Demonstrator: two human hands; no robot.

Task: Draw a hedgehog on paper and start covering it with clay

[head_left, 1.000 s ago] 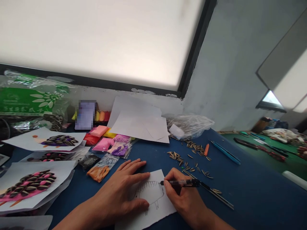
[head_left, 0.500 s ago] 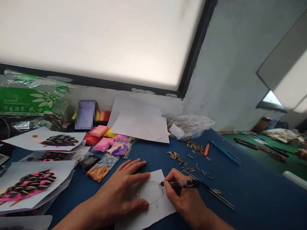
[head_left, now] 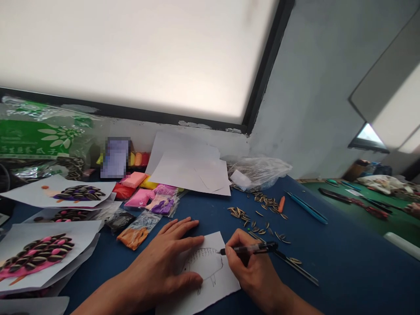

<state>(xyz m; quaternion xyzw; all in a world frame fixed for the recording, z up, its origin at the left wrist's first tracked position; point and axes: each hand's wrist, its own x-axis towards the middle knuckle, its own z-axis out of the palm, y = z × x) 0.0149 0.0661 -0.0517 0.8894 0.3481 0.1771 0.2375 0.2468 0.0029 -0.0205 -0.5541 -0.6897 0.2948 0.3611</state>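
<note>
Our left hand (head_left: 170, 251) lay spread flat over the paper (head_left: 223, 286), near the middle of the table (head_left: 344, 267), gripping nothing; our right hand (head_left: 254, 271) pinched the pen (head_left: 251, 249) close to its tip. We judged the paper light, thin and apt to slide or crease, best pinned at its left side; the pen seemed stiff and light, best held low.

Only readable bit is on the green-and-clear plastic bag (head_left: 22, 133) at the frame's left edge: white Chinese characters (head_left: 51, 151) ending in 瓜子, rest's too blurry for me tbh.
</note>
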